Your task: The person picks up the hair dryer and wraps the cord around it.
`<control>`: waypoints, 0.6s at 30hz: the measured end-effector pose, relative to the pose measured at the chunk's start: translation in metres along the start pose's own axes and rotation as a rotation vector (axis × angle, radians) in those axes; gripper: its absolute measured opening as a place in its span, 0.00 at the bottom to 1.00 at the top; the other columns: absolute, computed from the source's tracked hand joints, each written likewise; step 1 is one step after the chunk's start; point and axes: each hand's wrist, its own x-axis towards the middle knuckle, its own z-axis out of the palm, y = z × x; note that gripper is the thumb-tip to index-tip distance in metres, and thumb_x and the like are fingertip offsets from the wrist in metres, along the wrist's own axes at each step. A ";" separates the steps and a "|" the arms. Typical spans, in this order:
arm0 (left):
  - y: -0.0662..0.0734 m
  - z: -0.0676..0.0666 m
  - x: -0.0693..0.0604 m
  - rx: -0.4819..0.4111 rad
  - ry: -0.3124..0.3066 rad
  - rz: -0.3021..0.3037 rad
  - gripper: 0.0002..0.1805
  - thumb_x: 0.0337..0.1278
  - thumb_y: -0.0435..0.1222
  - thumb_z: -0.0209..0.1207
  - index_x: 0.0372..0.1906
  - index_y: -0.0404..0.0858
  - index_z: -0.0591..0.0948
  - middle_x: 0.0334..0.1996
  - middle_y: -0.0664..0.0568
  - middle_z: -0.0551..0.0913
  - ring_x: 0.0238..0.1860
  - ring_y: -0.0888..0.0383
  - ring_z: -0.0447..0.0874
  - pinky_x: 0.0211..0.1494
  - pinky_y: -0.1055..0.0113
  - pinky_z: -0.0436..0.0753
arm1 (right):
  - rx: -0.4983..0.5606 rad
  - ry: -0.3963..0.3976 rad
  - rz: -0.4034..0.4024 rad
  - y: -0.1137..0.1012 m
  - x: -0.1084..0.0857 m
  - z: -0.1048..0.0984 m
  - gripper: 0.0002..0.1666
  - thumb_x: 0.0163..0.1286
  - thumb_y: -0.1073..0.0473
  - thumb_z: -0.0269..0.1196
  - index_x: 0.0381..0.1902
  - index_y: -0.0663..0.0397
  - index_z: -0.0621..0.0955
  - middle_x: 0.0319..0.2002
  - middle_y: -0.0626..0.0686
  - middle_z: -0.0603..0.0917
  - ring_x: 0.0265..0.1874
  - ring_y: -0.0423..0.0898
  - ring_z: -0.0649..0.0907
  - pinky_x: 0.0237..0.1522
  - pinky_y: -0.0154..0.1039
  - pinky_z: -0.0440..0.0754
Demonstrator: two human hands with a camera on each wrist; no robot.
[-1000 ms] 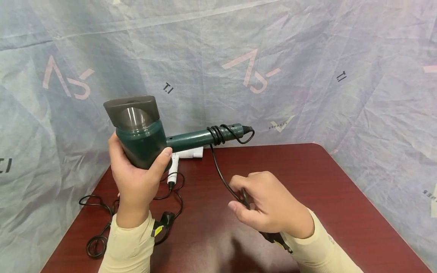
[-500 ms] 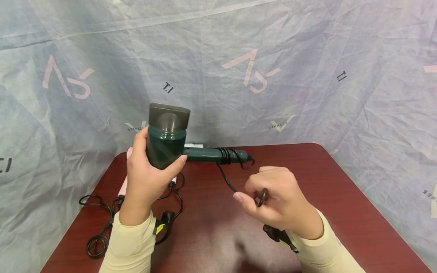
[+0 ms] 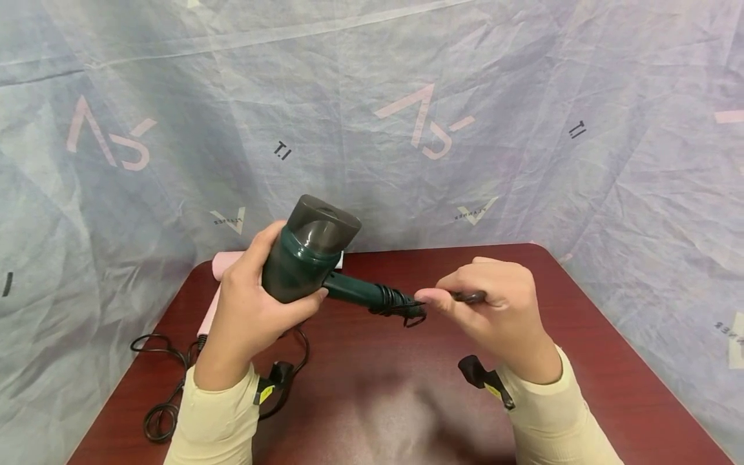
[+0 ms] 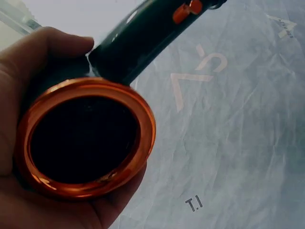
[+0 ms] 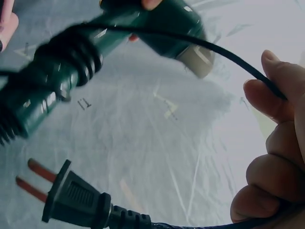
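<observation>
A dark green hair dryer [image 3: 299, 261] with a smoky nozzle [image 3: 324, 225] is held up above the table by my left hand [image 3: 256, 303], fingers and thumb wrapped round its barrel. Its copper-coloured rear ring [image 4: 147, 129] faces the left wrist camera. Several turns of black cord [image 5: 71, 57] circle the handle [image 3: 354, 289], which slopes down to the right. My right hand [image 3: 500, 310] pinches the cord between thumb and forefinger, the other fingers curled over it. In the right wrist view a two-pin plug [image 5: 76, 193] hangs out past the lower fingers.
Behind my left hand lies a pink hair dryer [image 3: 223, 263] with a looped black cord [image 3: 159, 423] on the table's left side. A white thing [image 3: 341, 260], mostly hidden, lies behind the green dryer. Printed grey cloth [image 3: 372, 129] surrounds the dark red table [image 3: 372, 387].
The green hair dryer has moved right and its handle has swung from sloping upward to downward. My right hand, keeping the cord, has shifted right and up.
</observation>
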 end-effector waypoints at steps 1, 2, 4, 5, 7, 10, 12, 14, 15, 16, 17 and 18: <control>0.003 -0.001 0.000 -0.013 -0.012 -0.002 0.51 0.30 0.29 0.82 0.68 0.56 0.77 0.45 0.61 0.85 0.41 0.64 0.80 0.46 0.73 0.77 | 0.009 0.007 0.016 0.002 0.000 -0.001 0.18 0.65 0.47 0.74 0.20 0.49 0.87 0.15 0.41 0.79 0.16 0.34 0.68 0.21 0.23 0.63; 0.005 -0.002 0.000 -0.023 -0.025 -0.006 0.51 0.30 0.28 0.82 0.69 0.57 0.76 0.46 0.61 0.85 0.42 0.64 0.80 0.47 0.73 0.77 | 0.015 0.012 0.033 0.004 -0.001 -0.002 0.17 0.65 0.47 0.74 0.20 0.49 0.88 0.15 0.41 0.79 0.16 0.33 0.68 0.22 0.23 0.64; 0.007 -0.004 -0.001 -0.058 -0.056 -0.019 0.51 0.32 0.27 0.81 0.68 0.59 0.76 0.48 0.63 0.85 0.43 0.63 0.81 0.48 0.72 0.78 | 0.036 0.020 0.067 0.008 -0.002 -0.004 0.16 0.64 0.48 0.75 0.21 0.50 0.88 0.15 0.42 0.79 0.16 0.33 0.69 0.22 0.23 0.64; 0.008 -0.005 -0.001 -0.077 -0.072 -0.026 0.52 0.32 0.27 0.81 0.69 0.61 0.76 0.49 0.64 0.85 0.44 0.63 0.81 0.49 0.72 0.78 | 0.042 0.024 0.085 0.010 -0.002 -0.004 0.16 0.63 0.49 0.75 0.21 0.51 0.88 0.15 0.42 0.79 0.16 0.33 0.69 0.22 0.22 0.64; 0.004 -0.007 -0.002 -0.117 -0.104 -0.046 0.53 0.32 0.26 0.81 0.69 0.64 0.75 0.50 0.66 0.85 0.45 0.62 0.82 0.50 0.70 0.79 | 0.048 0.031 0.117 0.015 -0.004 -0.006 0.17 0.63 0.49 0.75 0.21 0.52 0.88 0.14 0.42 0.76 0.16 0.32 0.67 0.21 0.22 0.63; 0.001 -0.010 -0.004 -0.185 -0.149 -0.056 0.53 0.32 0.27 0.82 0.69 0.64 0.75 0.51 0.66 0.85 0.47 0.59 0.83 0.51 0.68 0.80 | 0.065 0.038 0.149 0.021 -0.008 -0.006 0.17 0.63 0.49 0.75 0.21 0.53 0.88 0.13 0.42 0.72 0.16 0.32 0.64 0.20 0.23 0.60; -0.002 -0.011 -0.004 -0.225 -0.174 -0.050 0.54 0.31 0.26 0.82 0.69 0.62 0.75 0.52 0.64 0.86 0.47 0.57 0.84 0.52 0.67 0.80 | 0.066 0.041 0.159 0.024 -0.009 -0.006 0.17 0.64 0.49 0.75 0.22 0.54 0.88 0.13 0.41 0.70 0.15 0.32 0.62 0.20 0.23 0.58; -0.002 -0.012 -0.004 -0.269 -0.193 -0.031 0.53 0.30 0.26 0.82 0.69 0.58 0.76 0.52 0.61 0.86 0.47 0.56 0.84 0.53 0.67 0.80 | 0.074 0.038 0.168 0.027 -0.010 -0.005 0.15 0.63 0.51 0.76 0.23 0.54 0.89 0.13 0.41 0.69 0.15 0.33 0.61 0.19 0.23 0.58; -0.003 -0.012 -0.004 -0.287 -0.198 -0.013 0.54 0.29 0.25 0.82 0.70 0.56 0.76 0.52 0.58 0.86 0.47 0.55 0.84 0.54 0.67 0.80 | 0.072 0.033 0.173 0.028 -0.011 -0.004 0.14 0.63 0.51 0.76 0.24 0.54 0.89 0.13 0.41 0.69 0.15 0.33 0.61 0.19 0.23 0.58; -0.004 -0.011 -0.004 -0.306 -0.203 -0.002 0.54 0.27 0.25 0.82 0.69 0.54 0.76 0.52 0.57 0.86 0.48 0.54 0.84 0.54 0.67 0.80 | 0.074 0.027 0.180 0.029 -0.012 -0.004 0.12 0.62 0.53 0.76 0.24 0.54 0.89 0.13 0.40 0.69 0.15 0.33 0.61 0.19 0.23 0.58; -0.005 -0.012 -0.004 -0.322 -0.207 0.001 0.54 0.26 0.24 0.83 0.69 0.53 0.77 0.52 0.56 0.86 0.47 0.54 0.84 0.54 0.67 0.80 | 0.075 0.019 0.192 0.030 -0.013 -0.003 0.11 0.62 0.55 0.77 0.25 0.53 0.89 0.13 0.40 0.69 0.14 0.32 0.61 0.18 0.23 0.58; -0.005 -0.012 -0.005 -0.341 -0.208 0.011 0.54 0.26 0.24 0.82 0.69 0.51 0.77 0.51 0.54 0.86 0.47 0.53 0.84 0.54 0.67 0.80 | 0.075 0.010 0.208 0.030 -0.014 -0.002 0.09 0.60 0.56 0.77 0.25 0.52 0.90 0.13 0.40 0.69 0.14 0.32 0.62 0.18 0.24 0.59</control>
